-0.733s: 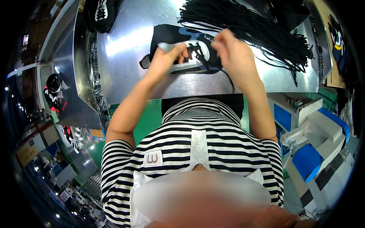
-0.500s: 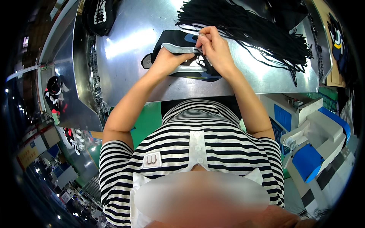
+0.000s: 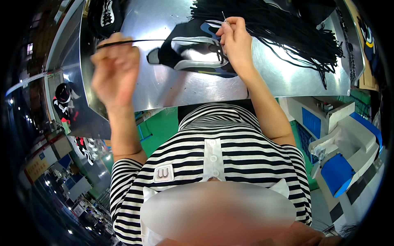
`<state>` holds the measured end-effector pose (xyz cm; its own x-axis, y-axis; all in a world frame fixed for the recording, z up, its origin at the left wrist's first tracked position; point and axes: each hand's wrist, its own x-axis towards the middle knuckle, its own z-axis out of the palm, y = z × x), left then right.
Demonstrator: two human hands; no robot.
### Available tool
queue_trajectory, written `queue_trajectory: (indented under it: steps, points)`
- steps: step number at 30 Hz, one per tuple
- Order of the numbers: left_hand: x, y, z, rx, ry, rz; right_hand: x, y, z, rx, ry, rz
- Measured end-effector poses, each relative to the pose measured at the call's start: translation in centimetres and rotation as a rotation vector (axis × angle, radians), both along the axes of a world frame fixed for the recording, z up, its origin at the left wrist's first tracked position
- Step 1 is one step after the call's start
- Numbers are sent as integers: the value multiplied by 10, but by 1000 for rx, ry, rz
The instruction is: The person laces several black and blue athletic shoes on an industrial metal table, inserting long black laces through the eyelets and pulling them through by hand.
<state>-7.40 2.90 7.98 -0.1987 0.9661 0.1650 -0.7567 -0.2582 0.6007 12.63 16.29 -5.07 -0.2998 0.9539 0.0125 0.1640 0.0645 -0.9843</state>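
Observation:
A black and grey shoe upper (image 3: 164, 55) lies flat on the metal table in front of me, its light grey collar edges spread around the opening. From its lacing area a black shoelace (image 3: 154, 40) runs taut to the left. My left hand (image 3: 117, 69), blurred by motion, is closed on that lace, well off the upper. At the upper's right end my right hand (image 3: 236, 41) pinches a thin metal tool (image 3: 224, 16), whose slim tip sticks up past the fingers. The rest of the tool is hidden in the hand.
A large bundle of black laces (image 3: 283, 37) covers the far right of the metal table (image 3: 197, 92). A black and white shoe upper (image 3: 106, 16) sits at the far left. A grey and blue machine (image 3: 338, 164) stands beyond the table's right front.
My left hand has left the upper and swung left, drawing the black lace out straight. My right hand has risen slightly, and the upper's opening now shows more.

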Motion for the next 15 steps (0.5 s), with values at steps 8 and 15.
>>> queue_trajectory:
  steps: [8, 15]
  points:
    - [59, 11, -70, -122, 1969, 348, 19, -16, 21, -76, 365, 58]
    - [50, 21, -82, -97, 1758, 310, 42, -60, 18, 165, -32, 275]
